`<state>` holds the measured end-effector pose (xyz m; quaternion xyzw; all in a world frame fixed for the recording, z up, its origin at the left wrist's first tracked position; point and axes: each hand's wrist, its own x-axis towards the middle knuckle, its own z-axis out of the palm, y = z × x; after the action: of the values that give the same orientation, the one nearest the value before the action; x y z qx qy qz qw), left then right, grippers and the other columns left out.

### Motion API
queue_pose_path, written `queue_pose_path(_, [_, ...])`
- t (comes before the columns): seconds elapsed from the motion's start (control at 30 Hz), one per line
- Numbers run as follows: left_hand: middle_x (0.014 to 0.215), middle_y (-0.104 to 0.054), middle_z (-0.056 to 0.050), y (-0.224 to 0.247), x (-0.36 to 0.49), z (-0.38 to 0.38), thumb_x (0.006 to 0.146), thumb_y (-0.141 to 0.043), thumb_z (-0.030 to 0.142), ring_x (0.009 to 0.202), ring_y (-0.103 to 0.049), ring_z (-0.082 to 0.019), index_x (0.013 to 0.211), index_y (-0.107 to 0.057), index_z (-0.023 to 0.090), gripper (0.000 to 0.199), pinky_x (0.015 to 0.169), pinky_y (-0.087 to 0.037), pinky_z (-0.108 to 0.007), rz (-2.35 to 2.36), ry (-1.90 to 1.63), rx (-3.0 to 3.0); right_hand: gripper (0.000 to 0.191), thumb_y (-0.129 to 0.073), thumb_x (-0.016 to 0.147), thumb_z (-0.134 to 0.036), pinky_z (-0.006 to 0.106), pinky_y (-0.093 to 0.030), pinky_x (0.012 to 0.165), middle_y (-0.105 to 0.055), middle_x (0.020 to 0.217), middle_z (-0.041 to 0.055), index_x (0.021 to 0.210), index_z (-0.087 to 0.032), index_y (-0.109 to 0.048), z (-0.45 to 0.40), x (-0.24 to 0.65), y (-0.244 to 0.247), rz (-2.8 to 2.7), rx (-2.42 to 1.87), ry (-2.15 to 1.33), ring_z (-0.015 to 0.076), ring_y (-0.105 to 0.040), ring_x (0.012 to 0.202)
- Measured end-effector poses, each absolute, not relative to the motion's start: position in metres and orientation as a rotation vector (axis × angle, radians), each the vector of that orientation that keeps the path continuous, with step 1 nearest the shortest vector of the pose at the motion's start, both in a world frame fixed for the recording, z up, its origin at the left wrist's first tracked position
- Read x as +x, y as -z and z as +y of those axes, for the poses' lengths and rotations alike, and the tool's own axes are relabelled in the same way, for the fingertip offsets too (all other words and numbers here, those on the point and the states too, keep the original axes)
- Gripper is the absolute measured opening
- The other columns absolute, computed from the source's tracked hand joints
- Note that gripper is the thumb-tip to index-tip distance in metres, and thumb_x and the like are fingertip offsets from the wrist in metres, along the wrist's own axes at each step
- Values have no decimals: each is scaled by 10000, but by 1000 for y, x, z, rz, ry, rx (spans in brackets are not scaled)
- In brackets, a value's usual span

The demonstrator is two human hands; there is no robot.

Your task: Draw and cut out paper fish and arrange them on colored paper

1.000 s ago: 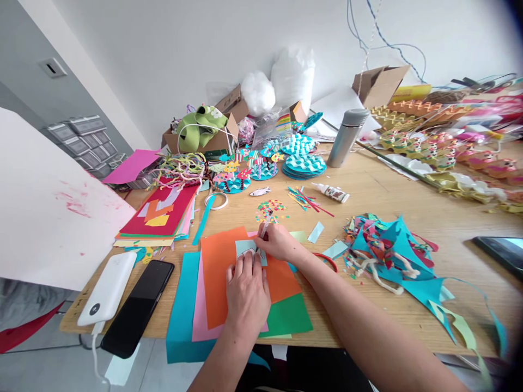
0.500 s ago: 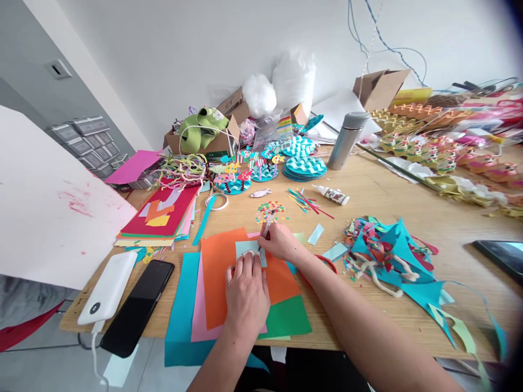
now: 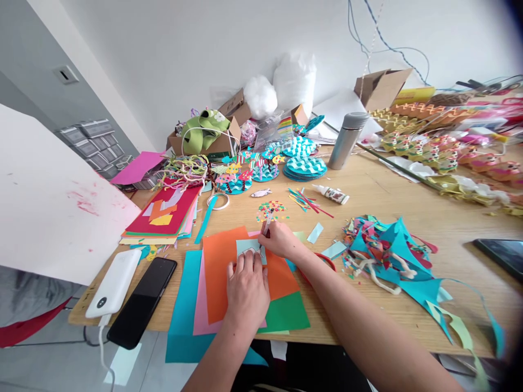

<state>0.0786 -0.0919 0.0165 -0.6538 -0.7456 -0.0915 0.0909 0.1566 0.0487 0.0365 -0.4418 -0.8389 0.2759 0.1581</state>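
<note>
My right hand [image 3: 280,239] is closed around a pen [image 3: 268,219], its tip down on a small light blue piece of paper [image 3: 244,246]. Dark drawn lines show on that piece, partly covered by my fingers. My left hand [image 3: 248,286] lies flat with fingers stretched out, pressing the piece from below. Beneath it is an orange sheet [image 3: 218,272], stacked over pink, green [image 3: 288,314] and blue sheets [image 3: 183,305]. Red scissor handles, as far as they show [image 3: 327,261], stick out by my right forearm.
Beyond my hands lie confetti dots [image 3: 272,207], paper strips [image 3: 308,201] and a glue bottle [image 3: 332,194]. Paper scraps [image 3: 388,256] heap at right. A phone [image 3: 143,302] and white power bank [image 3: 114,283] lie at left. A grey flask [image 3: 347,141] stands behind.
The view has shifted slightly. The pen has moved a little over the light blue piece and stands slightly more tilted; my left hand stays flat on the paper.
</note>
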Motion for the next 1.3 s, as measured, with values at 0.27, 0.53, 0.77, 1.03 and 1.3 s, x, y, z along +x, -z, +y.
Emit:
queue_pose_path(0.27, [1212, -588, -108, -15, 75, -91, 933, -456, 243, 1084, -526, -253, 1215, -565, 167, 311, 873, -415, -423, -2188, 286, -1953, 101, -548, 700, -140, 215, -343, 543, -630, 618, 22, 640, -166, -625, 51, 155, -37, -2399, -1217, -838, 121, -544, 572])
queue_pose_path(0.53, [1072, -596, -76, -22, 68, -90, 928, -459, 229, 970, -539, -229, 1157, -577, 200, 260, 779, -422, -390, -2183, 282, -2035, 81, -552, 707, -131, 214, -348, 545, -616, 623, 10, 649, -177, -586, 43, 158, -34, -2285, -1282, -879, 119, -529, 573])
queue_pose_path(0.77, [997, -591, -63, -24, 65, -85, 923, -472, 241, 934, -533, -229, 1079, -600, 213, 204, 758, -416, -382, -2199, 259, -2026, 130, -524, 745, -169, 204, -354, 535, -575, 564, -22, 616, -192, -528, 40, 164, -26, -2193, -1283, -926, 106, -513, 532])
queue_pose_path(1.03, [1051, -585, -57, -22, 64, -88, 923, -472, 230, 955, -526, -227, 1155, -569, 231, 252, 766, -415, -380, -2200, 265, -2046, 120, -521, 754, -184, 211, -370, 545, -594, 547, -18, 635, -199, -517, 41, 167, -22, -2124, -1251, -1021, 120, -544, 534])
queue_pose_path(1.3, [1088, -582, -67, -19, 65, -86, 921, -470, 220, 978, -522, -231, 1222, -553, 235, 313, 769, -427, -385, -2198, 248, -2035, 113, -532, 753, -179, 209, -378, 554, -624, 574, -6, 641, -194, -534, 43, 168, -19, -2126, -1267, -1010, 123, -561, 555])
